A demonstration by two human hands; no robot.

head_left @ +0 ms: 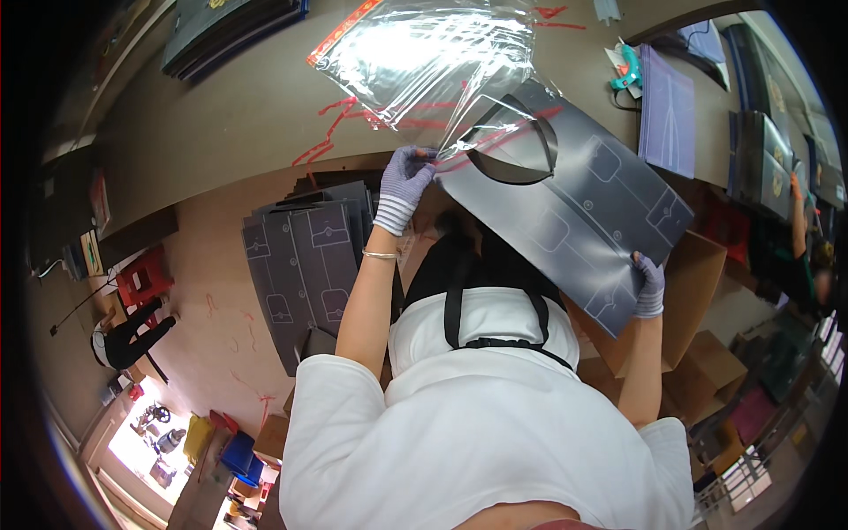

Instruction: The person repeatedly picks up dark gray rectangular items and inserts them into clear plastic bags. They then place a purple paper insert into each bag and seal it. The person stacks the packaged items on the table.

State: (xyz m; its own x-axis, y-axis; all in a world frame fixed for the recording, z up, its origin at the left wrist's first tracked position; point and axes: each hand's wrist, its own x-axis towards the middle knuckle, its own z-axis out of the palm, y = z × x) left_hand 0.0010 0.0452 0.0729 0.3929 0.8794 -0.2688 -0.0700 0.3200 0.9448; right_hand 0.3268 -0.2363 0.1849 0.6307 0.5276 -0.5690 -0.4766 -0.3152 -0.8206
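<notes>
The flat grey paper bag (574,208) with its dark ribbon handle (517,146) hangs tilted over the bench (238,115) edge, its top end lying half under the mouth of the clear plastic sleeve (424,57) with a red strip. Your left hand (406,177), in a striped glove, has its grip pinched on the bag's upper corner right where the sleeve's opening meets it. Your right hand (649,284), gloved too, has its grip closed on the bag's lower edge. Below you, a stack of flat grey bags (309,265) sits just left of your left arm. Farther right on the bench lie a teal glue gun (627,71) and a purple sheet (667,115).
</notes>
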